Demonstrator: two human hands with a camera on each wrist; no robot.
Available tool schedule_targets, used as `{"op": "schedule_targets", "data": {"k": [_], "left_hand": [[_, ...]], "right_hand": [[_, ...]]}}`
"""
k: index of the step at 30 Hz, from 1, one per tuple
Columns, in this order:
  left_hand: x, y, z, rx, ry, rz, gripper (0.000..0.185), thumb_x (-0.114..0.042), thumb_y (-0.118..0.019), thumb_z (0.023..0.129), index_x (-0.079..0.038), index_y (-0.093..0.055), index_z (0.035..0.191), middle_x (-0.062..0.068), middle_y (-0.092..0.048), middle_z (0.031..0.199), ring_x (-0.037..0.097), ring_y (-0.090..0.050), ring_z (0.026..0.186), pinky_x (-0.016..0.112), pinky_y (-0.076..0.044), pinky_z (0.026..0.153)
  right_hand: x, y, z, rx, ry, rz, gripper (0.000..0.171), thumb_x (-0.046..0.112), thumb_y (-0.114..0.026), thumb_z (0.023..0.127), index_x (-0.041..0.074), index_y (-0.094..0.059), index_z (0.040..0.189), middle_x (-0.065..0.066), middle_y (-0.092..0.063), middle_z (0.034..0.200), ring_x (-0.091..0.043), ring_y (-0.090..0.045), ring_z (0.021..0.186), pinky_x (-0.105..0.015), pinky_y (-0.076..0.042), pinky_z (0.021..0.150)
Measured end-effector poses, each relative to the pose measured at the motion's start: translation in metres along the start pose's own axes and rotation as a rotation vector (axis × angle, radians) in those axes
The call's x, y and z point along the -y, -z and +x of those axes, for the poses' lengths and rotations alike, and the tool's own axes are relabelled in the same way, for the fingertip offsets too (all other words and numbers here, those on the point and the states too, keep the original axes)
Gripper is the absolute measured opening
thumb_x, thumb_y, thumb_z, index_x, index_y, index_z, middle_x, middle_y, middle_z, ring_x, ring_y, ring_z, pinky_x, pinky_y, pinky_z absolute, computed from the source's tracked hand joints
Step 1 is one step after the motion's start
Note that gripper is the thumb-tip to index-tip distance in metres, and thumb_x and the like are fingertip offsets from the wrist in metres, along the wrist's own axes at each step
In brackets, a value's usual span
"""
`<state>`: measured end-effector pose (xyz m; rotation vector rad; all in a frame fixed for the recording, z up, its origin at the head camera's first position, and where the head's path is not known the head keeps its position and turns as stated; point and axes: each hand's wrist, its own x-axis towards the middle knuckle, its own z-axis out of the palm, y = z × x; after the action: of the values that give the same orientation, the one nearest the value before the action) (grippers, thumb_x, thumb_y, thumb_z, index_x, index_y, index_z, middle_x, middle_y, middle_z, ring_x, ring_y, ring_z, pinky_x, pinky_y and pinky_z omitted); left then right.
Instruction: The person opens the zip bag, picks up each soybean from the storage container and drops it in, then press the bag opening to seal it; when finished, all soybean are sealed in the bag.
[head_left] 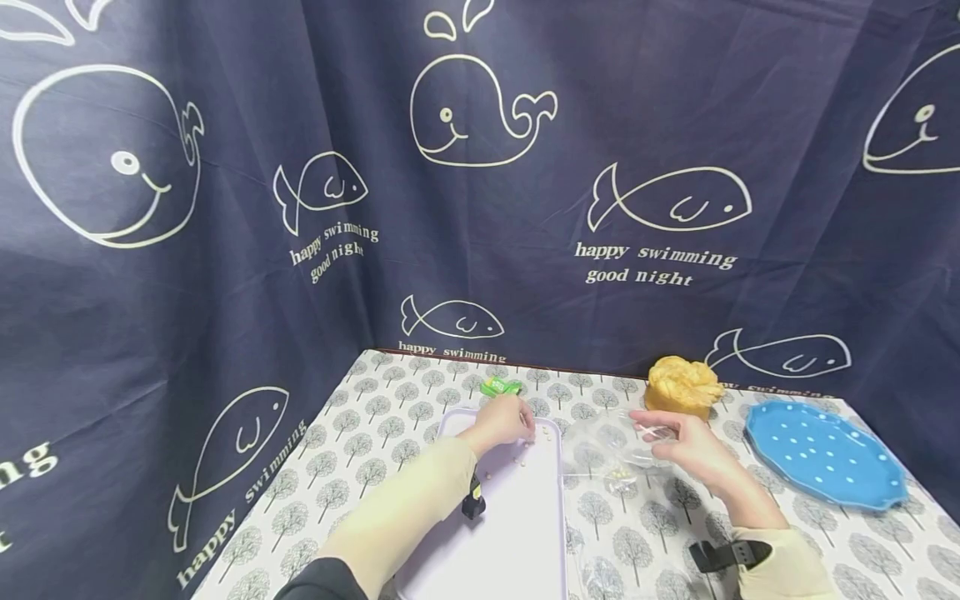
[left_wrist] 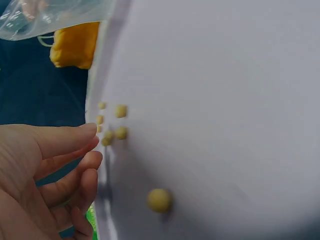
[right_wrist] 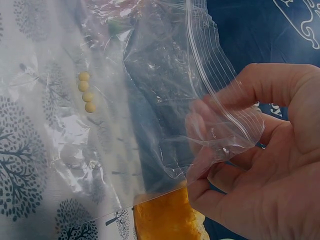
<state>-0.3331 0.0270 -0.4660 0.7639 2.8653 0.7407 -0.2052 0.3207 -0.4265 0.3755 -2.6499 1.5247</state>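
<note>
My right hand (head_left: 686, 446) grips a clear zip bag (right_wrist: 160, 85) near its zip end, thumb and fingers curled round the plastic. Inside the bag a short row of yellow beans (right_wrist: 87, 92) lies together. My left hand (head_left: 504, 419) reaches over the far end of a pale lilac tray (head_left: 517, 533), its thumb close above the bent index finger. Several small round yellow beans (left_wrist: 121, 111) lie scattered by those fingertips, and one larger-looking bean (left_wrist: 160, 200) sits nearer the left wrist camera. No bean shows between the left fingertips.
Behind the left hand lies a green packet (head_left: 500, 386). A yellow, bread-like object (head_left: 682, 385) stands at the back, beyond the bag. To the right is a blue scalloped plate (head_left: 825, 454) with white dots. A dark curtain (head_left: 480, 250) hangs behind the tree-patterned tablecloth (head_left: 330, 467).
</note>
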Motion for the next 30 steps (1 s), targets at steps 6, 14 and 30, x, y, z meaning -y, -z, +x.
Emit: {"op": "schedule_targets", "data": {"k": [6,14,30], "left_hand": [[0.002,-0.008,-0.002,0.004,-0.006,0.020,0.020,-0.017,-0.088,0.076,-0.023,-0.071,0.068,-0.014,-0.064,0.067,0.009,-0.057,0.071,0.029,-0.049,0.068],[-0.001,-0.005,0.001,0.003,0.004,-0.009,0.011,-0.014,-0.081,0.082,-0.018,-0.074,0.076,-0.012,-0.066,0.072,0.009,-0.057,0.066,0.025,-0.048,0.063],[-0.101,0.024,-0.008,-0.087,-0.343,-0.186,0.005,-0.019,-0.082,0.088,-0.018,-0.080,0.092,-0.014,-0.072,0.081,-0.005,-0.057,0.066,0.012,-0.044,0.063]], "right_hand": [[-0.002,0.001,0.001,0.011,-0.009,0.001,0.059,-0.015,-0.060,0.075,-0.012,-0.058,0.134,-0.028,-0.066,0.124,-0.033,-0.066,0.104,-0.027,-0.056,0.074],[-0.004,0.001,0.001,0.023,-0.017,0.019,0.058,-0.014,-0.060,0.077,-0.012,-0.057,0.135,-0.028,-0.064,0.128,-0.042,-0.063,0.110,-0.026,-0.056,0.078],[0.001,0.000,0.001,0.021,-0.026,0.006,0.058,-0.013,-0.061,0.078,-0.012,-0.057,0.136,-0.029,-0.064,0.126,-0.043,-0.064,0.109,-0.027,-0.055,0.079]]}}
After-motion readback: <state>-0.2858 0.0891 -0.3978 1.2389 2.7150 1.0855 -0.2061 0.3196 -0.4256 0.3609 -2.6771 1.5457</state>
